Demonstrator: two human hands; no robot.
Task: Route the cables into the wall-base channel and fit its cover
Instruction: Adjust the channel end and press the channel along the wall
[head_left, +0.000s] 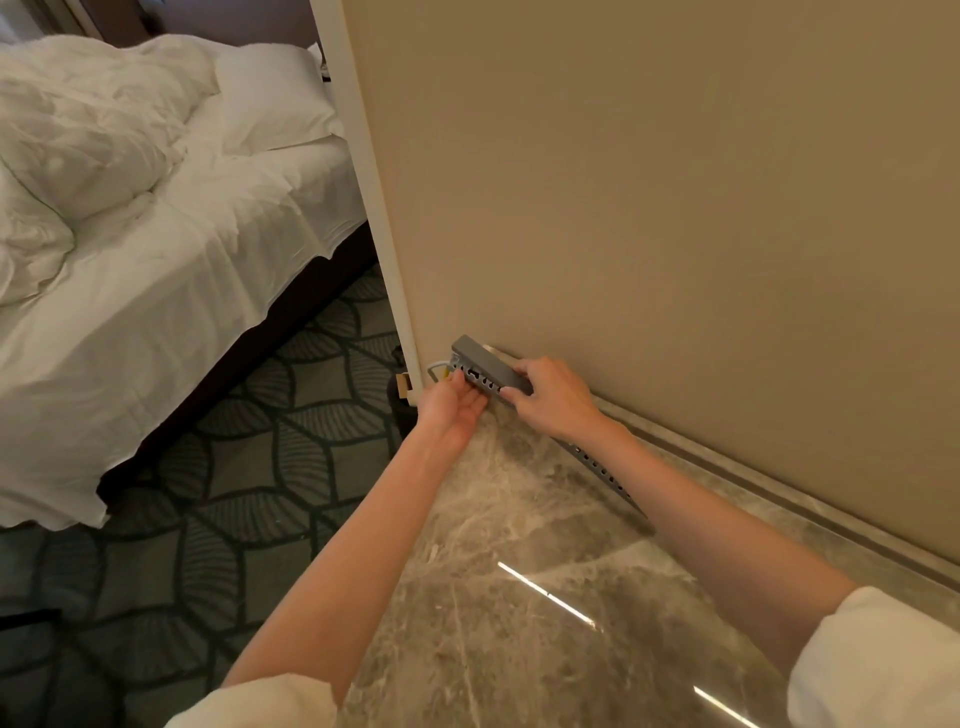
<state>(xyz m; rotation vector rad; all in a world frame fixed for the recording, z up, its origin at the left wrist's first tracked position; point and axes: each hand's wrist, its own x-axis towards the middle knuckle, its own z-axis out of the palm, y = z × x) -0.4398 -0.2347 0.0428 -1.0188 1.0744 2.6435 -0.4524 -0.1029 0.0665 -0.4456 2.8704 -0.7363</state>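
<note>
Head view: nearest the camera, two white sleeves sit at the bottom edge, and both bare forearms reach forward over the glossy marble floor (519, 597) toward the foot of the beige wall (675, 182). The grey slotted channel (602, 467) runs along the floor just out from the wall's base, partly hidden under the right forearm. At its far end, close to the wall's corner, both hands meet on it. The left hand (452, 410) is turned palm up beneath that end, its grip spread, with the fingertips touching the slotted side. The right hand (553, 397) comes from the wall side, its grip pinching the solid grey cover (488, 364), thumb below and fingers over the top; the cover lies along the channel's top edge, its far end tilted up a little. A white cable (435, 366) loops out of the channel's end beside the corner. Beyond the corner, away from the wall, patterned dark carpet (234, 467) runs to a bed (156, 234) with rumpled white sheets.
</note>
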